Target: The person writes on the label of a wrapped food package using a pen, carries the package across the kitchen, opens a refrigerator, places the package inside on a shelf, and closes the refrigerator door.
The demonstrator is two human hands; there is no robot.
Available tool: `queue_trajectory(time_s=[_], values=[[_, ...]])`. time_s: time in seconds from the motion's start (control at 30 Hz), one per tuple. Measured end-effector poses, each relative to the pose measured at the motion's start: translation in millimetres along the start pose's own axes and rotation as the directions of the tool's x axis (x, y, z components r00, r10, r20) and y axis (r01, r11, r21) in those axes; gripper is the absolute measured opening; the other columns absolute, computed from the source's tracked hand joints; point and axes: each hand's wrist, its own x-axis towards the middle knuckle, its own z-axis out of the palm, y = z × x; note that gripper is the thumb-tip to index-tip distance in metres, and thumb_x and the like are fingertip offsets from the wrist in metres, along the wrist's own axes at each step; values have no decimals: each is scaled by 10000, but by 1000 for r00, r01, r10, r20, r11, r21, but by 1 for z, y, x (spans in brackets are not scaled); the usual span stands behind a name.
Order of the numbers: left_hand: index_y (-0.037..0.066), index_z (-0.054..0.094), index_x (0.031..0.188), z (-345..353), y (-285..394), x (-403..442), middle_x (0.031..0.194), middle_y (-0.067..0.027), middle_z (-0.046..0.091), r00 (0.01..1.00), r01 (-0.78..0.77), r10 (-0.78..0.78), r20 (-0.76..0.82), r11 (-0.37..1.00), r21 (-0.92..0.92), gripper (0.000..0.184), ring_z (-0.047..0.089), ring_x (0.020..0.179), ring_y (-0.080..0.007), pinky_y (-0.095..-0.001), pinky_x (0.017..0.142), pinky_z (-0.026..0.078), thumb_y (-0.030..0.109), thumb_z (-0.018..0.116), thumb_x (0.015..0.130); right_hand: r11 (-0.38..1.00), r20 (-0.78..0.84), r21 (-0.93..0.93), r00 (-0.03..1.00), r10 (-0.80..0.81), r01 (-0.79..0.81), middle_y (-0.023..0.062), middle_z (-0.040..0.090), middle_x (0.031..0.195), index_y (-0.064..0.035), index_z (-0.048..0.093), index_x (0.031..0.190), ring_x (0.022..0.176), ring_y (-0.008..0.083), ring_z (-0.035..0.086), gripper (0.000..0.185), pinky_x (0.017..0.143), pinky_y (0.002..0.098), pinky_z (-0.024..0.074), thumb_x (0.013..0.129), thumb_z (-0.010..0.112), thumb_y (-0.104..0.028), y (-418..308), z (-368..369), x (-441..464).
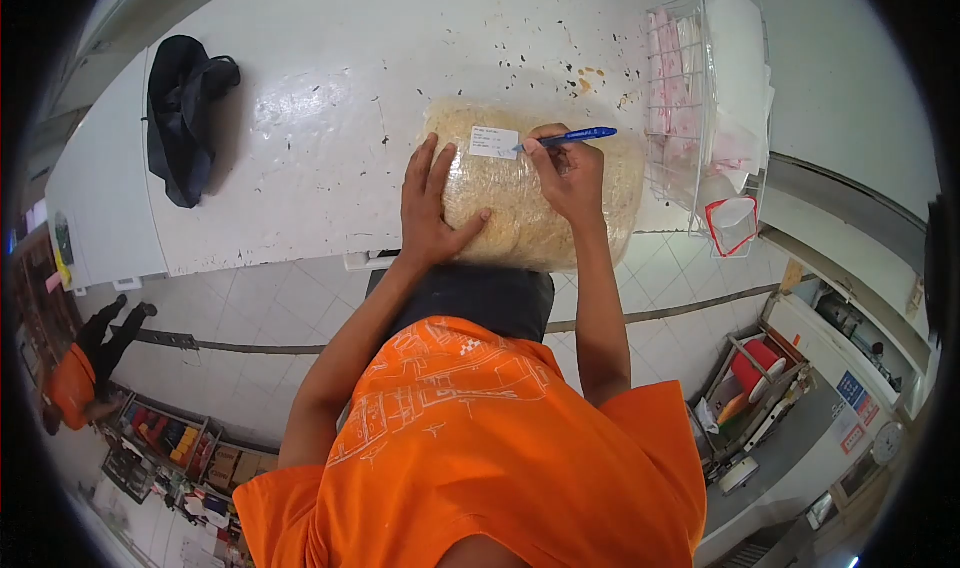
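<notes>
A large plastic-wrapped package (520, 218) with pale tan contents lies at the near edge of the white table. A small white label (490, 142) with printed lines is on its upper part. My right hand (568, 173) grips a blue pen (580, 136), its tip at the label's lower right corner. Left of the label, my left hand (430, 203) rests on the package with its fingers spread and holds nothing.
The white table (330, 98) has dark worn spots. A black cloth item (185, 118) lies at its left. At the right stands a white wire basket (680, 98) with plastic packs. A person in orange (75, 383) is at the far left, beside shelves (165, 438).
</notes>
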Motion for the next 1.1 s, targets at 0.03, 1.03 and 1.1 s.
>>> queue_trajectory(time_s=[0.03, 1.03, 1.1], values=[[110, 366, 1492, 0, 0, 0, 1556, -218, 292, 1000, -4, 4, 0, 1000, -2, 932, 303, 1414, -431, -548, 1143, 270, 367, 798, 707, 999, -16, 43, 1000, 12, -11, -57, 569, 701, -7, 675, 883, 595, -8, 428, 55, 515, 174, 324, 917, 671, -50, 2, 1, 1], [103, 383, 1482, -1, 1, -1, 1559, -205, 293, 1000, 14, -14, 1, 1000, 3, 919, 300, 1419, -419, -542, 1146, 270, 395, 794, 713, 993, -42, 111, 998, 43, -38, -54, 576, 668, -15, 678, 891, 568, 0, 438, 41, 504, 191, 334, 900, 685, -55, -5, -5, 3], [103, 384, 1481, -1, 2, -1, 1559, -205, 294, 1000, 20, -20, 1, 1000, 2, 918, 301, 1418, -420, -544, 1144, 272, 398, 793, 714, 995, -23, 97, 999, 35, -33, -50, 577, 666, -15, 678, 893, 567, -1, 434, 46, 502, 193, 330, 899, 690, -60, -3, -5, 11]])
